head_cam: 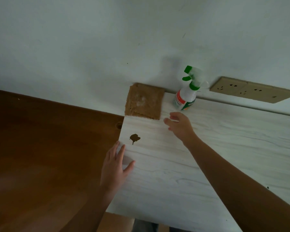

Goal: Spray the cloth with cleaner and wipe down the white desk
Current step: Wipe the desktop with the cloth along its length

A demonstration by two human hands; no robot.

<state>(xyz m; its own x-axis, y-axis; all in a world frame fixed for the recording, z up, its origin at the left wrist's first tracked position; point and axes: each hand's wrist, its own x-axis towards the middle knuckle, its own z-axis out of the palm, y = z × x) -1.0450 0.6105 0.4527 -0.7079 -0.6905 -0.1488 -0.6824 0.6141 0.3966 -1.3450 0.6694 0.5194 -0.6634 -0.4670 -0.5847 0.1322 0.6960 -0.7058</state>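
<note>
Right grip hangs wide over the white counter, fingers loosely spread and holding nothing, just short of the brown cloth and the spray bottle. Left grip lies flat, fingers straight, on the counter's left edge, near a dark brown stain. The cloth lies at the counter's back left corner, against the wall. The bottle stands upright just to its right, its green nozzle turned toward the cloth's side. A pale patch on the cloth may be cleaner, though that cannot be told. A darker wooden surface adjoins on the left, and a double wall socket sits close beyond the bottle. Risks from here: a hurried reach could topple the tall bottle, spray aimed wide could mist the socket, and too dry a cloth might smear the stain rather than lift it.
</note>
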